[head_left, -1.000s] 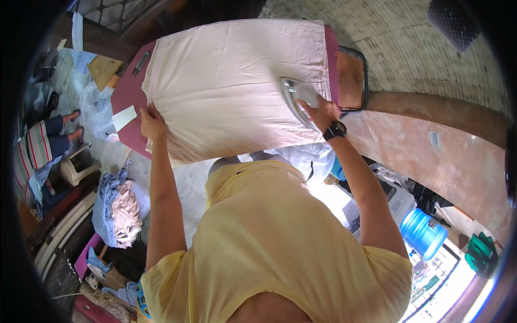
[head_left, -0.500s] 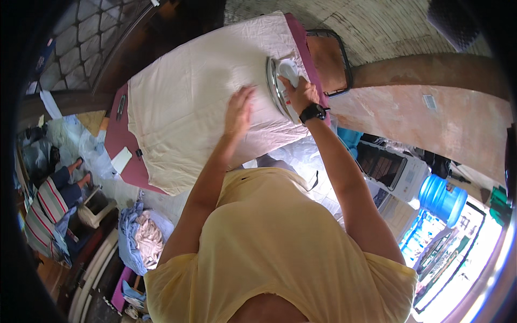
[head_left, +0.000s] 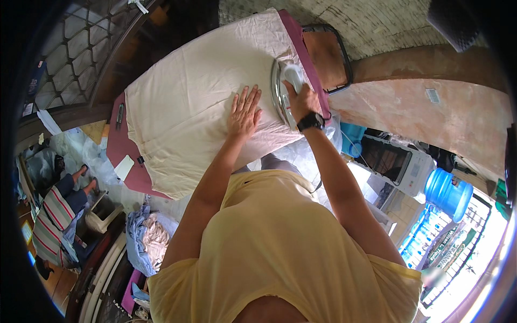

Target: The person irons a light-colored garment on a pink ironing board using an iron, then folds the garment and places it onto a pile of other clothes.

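Note:
A cream cloth, lightly creased, covers most of a table with a maroon top. My left hand lies flat on the cloth, fingers stretched out and a little apart. To its right, near the table's right edge, my right hand is wrapped round the handle of a clothes iron with a shiny metal body and a pale handle. The iron rests on the cloth; its soleplate is hidden. A black watch sits on my right wrist.
On the table's left lie a cutter-like tool and a pale card. A chair stands beyond the right edge. A basket of clothes is at lower left, a seated person farther left. A blue water jug stands right.
My left hand, blurred and raised-looking before, now lies flat with fingers spread, slightly farther right. My right hand and the iron have shifted slightly right and nearer me.

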The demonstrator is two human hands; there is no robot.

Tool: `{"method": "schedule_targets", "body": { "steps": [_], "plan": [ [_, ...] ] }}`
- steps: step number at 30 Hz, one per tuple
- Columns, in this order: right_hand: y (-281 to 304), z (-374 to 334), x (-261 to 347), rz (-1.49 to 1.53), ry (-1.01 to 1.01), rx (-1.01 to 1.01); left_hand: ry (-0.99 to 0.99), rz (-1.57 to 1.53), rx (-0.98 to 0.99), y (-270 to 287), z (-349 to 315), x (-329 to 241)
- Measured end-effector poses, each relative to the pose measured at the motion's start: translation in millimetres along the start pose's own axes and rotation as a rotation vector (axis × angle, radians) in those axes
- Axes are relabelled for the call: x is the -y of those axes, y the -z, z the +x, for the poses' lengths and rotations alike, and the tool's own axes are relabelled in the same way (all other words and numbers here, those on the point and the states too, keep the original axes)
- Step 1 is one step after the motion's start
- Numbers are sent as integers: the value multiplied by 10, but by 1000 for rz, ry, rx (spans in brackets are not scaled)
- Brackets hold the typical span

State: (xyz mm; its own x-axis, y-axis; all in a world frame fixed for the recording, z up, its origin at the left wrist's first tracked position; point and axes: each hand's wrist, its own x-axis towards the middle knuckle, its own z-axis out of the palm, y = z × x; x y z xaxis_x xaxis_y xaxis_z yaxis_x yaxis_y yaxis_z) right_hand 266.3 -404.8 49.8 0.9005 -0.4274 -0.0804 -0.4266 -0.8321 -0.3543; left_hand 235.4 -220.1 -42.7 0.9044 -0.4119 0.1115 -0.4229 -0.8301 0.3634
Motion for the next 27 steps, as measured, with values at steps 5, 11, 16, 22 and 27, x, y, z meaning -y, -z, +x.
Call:
{"method": "schedule_targets", "body": {
  "steps": [5,11,16,22,27],
  "plan": [
    [-100,-43,-23,7,-59,-51,16,16,-6,-56,10,-3],
    [-43,470,281,56,136,121,-29,-70,-45,-21,48,-35],
    [21,223,50,37,131,159,-15,-39,-43,-8,9,-33],
    [-54,484,346,99,115,131,-42,-222,-193,49,1,-26],
    [233,79,-248,40,299,354,122,-279,-349,166,-526,201]
  ]
}}
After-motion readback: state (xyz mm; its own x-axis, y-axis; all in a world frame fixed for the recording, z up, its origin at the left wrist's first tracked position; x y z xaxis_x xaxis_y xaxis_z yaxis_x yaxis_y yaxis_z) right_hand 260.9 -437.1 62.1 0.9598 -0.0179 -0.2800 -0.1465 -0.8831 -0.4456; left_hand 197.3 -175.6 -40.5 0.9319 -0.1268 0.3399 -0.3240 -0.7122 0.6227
